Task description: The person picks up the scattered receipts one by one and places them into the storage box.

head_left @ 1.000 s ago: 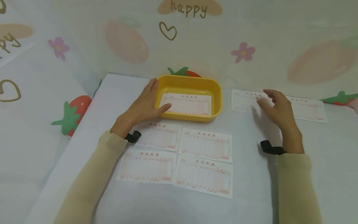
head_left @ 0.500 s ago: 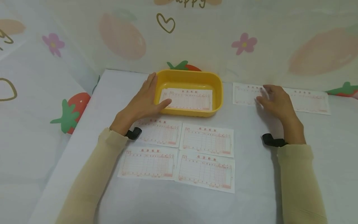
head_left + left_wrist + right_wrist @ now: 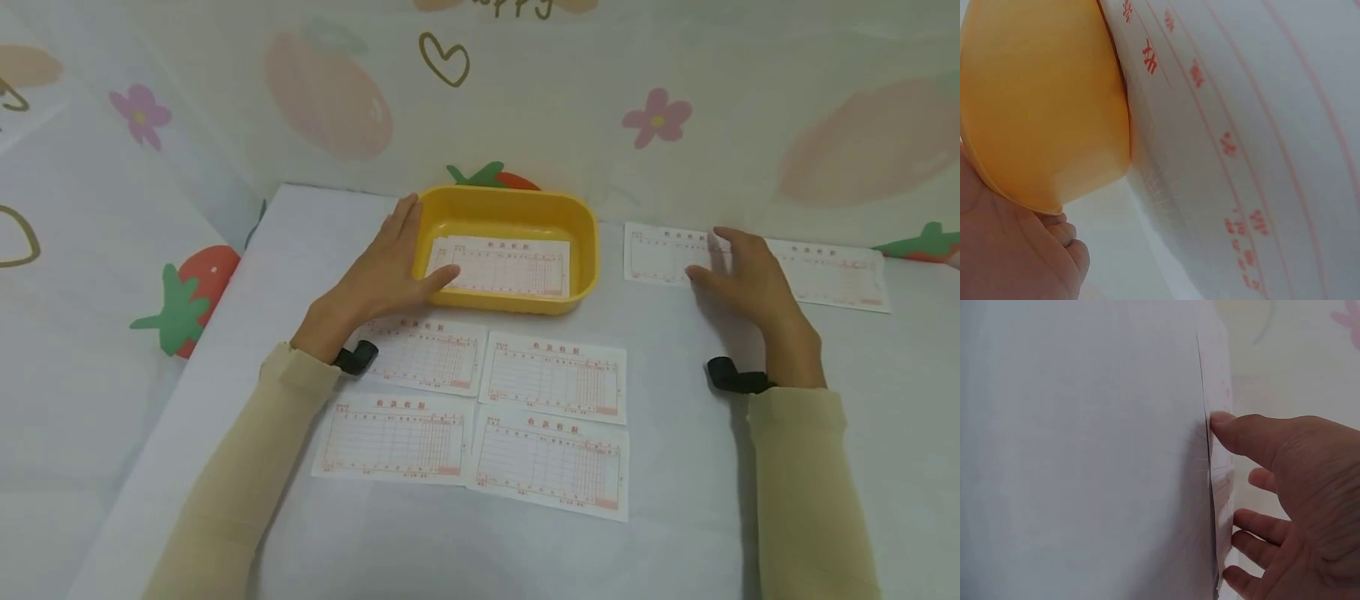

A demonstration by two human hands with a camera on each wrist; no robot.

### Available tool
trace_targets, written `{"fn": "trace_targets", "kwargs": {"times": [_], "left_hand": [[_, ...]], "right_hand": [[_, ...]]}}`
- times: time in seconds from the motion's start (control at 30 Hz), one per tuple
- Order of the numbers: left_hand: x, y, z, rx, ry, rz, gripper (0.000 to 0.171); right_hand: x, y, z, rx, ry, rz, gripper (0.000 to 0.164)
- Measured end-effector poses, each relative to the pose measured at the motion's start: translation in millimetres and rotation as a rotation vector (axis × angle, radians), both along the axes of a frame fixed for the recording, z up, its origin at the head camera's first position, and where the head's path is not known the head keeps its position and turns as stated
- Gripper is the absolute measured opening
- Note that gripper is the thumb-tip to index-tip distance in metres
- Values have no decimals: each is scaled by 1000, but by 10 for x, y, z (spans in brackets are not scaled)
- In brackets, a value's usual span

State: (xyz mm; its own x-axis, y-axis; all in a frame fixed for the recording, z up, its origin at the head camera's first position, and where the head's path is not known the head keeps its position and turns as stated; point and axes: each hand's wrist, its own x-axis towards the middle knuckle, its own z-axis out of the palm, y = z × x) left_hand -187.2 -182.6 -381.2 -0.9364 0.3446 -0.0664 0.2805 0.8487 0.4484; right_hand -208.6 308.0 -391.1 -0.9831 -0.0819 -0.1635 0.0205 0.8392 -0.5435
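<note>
My left hand (image 3: 378, 271) holds the left end of a yellow plastic basket (image 3: 582, 254), thumb over its front rim and fingers along the outside. Inside the basket lie white receipt slips (image 3: 510, 267) with red print, overlapping one another. In the left wrist view the basket's wall (image 3: 1047, 94) rises beside a receipt slip (image 3: 1210, 125). My right hand (image 3: 750, 279) is over the receipt slip (image 3: 660, 254) right of the basket, its thumb tip at the slip's near side. In the right wrist view the thumb (image 3: 1254, 434) and fingers are spread apart around the paper's edge (image 3: 1219, 487).
Several receipt slips (image 3: 551, 458) lie in two rows in front of the basket. Another receipt slip (image 3: 843, 275) lies at the back right, partly behind my right hand. The white tabletop (image 3: 675, 517) meets a printed cloth backdrop (image 3: 525, 108) at the rear.
My right hand has lowered onto the slip at the back right. The left hand has stayed on the basket. The head view has tilted slightly.
</note>
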Motion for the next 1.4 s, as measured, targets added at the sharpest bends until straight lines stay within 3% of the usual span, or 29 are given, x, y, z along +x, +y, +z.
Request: {"fn": "trace_targets", "kwargs": {"times": [0.47, 0.9, 1.03, 1.27, 1.4], "left_hand": [[8, 5, 11, 2, -5, 0, 113], [10, 5, 7, -3, -2, 7, 113], [11, 3, 13, -2, 0, 8, 113], [9, -2, 8, 8, -1, 6, 114], [5, -3, -1, 8, -7, 4, 114]], "right_hand": [[-20, -4, 10, 8, -16, 9, 94], [-8, -6, 34, 20, -76, -1, 92], [-1, -12, 42, 29, -57, -5, 90], [13, -51, 40, 6, 23, -118, 88], [25, -69, 31, -15, 40, -207, 74]]}}
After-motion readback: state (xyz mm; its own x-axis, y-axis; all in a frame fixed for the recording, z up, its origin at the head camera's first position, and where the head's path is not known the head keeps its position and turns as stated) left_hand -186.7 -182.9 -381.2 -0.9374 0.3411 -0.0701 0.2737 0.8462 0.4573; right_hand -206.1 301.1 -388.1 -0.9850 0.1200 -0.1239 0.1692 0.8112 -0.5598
